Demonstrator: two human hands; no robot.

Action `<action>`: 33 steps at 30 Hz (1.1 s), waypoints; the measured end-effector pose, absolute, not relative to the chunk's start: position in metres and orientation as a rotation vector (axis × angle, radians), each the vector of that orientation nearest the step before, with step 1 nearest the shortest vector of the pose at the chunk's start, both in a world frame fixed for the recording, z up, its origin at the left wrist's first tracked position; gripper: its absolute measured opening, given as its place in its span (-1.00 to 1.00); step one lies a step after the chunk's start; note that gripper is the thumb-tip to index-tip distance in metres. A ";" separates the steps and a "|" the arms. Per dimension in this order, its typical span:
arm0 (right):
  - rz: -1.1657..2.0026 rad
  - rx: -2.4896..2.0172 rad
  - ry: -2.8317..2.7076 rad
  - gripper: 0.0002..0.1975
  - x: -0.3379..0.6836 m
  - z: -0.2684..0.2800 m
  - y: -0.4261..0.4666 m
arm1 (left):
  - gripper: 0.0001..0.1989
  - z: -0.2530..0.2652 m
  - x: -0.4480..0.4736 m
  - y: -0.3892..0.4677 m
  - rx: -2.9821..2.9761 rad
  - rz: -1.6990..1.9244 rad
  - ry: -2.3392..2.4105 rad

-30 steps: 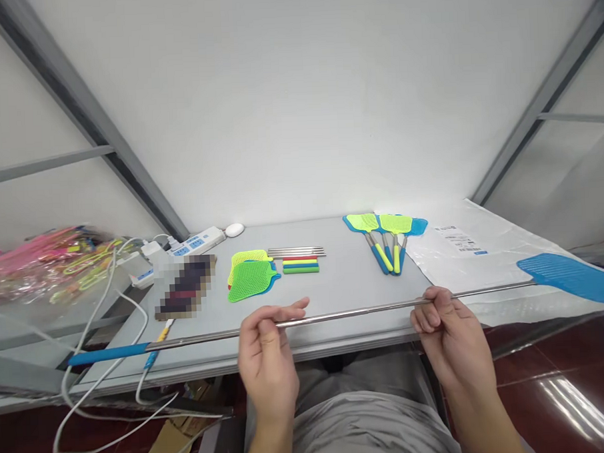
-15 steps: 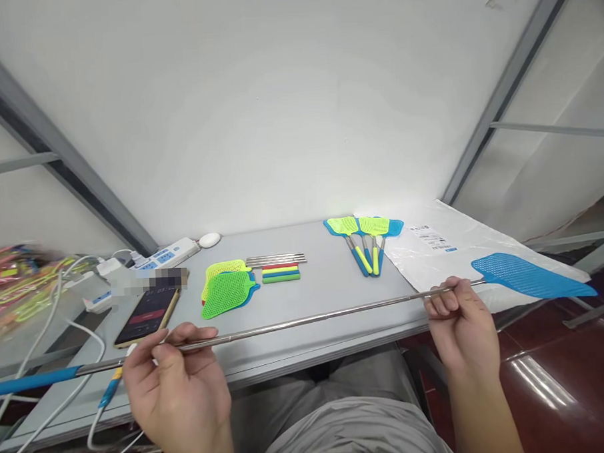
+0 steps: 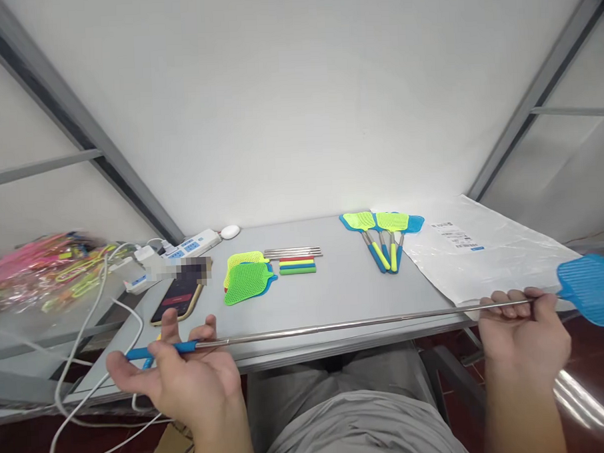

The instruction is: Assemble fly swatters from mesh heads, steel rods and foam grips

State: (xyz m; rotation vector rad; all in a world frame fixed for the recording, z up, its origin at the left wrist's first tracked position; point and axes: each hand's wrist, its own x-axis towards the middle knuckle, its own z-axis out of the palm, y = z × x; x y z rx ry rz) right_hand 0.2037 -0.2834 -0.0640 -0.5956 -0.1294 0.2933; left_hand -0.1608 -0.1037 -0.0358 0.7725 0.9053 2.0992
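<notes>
Head view showed both hands holding one long swatter (image 3: 336, 327) level in front of the table (image 3: 344, 285), just above its near edge. Left hand (image 3: 188, 378) lay palm up, fingers loosely spread, with the blue handle (image 3: 160, 350) resting across the fingers under the thumb; it was a loose hold, not a tight fist. Right hand (image 3: 524, 330) was curled round the steel rod near its far end, fingers wrapped over the top. Just beyond that hand the blue mesh head (image 3: 592, 288) stuck out past the table's right side. The rod ran in a nearly straight line between the two hands.

On the table, well behind the rod, a green mesh head (image 3: 247, 282) lay on a yellow one (image 3: 243, 260), with a blue edge showing under them. Just right of these sat a small stack of coloured grips (image 3: 297, 265), red, yellow, blue and green, and behind them some short steel rods (image 3: 293, 252). Further right lay a bunch of short swatters (image 3: 382, 233) with yellow and blue heads, handles pointing at the person. A clear plastic bag (image 3: 483, 252) covered the right end of the table; its white label (image 3: 457, 236) carried print too small to read. At the left, a phone (image 3: 178, 299) lay with its screen lit, but its writing could not be read. Behind it were a power strip (image 3: 195, 243) and a white puck (image 3: 230, 231). White cables (image 3: 100, 309) hung off the left edge, and a bag of pink and yellow parts (image 3: 38, 268) sat further left, blurred.
</notes>
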 end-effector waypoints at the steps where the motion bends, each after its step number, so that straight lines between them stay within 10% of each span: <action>1: 0.286 -0.608 -0.152 -0.79 0.202 -0.063 -0.284 | -0.60 -0.037 -0.164 -0.102 0.774 2.112 0.897; 33: 0.682 -0.774 -0.227 -0.76 0.105 -0.056 -0.237 | -0.54 -0.051 -0.133 -0.104 0.728 2.021 0.844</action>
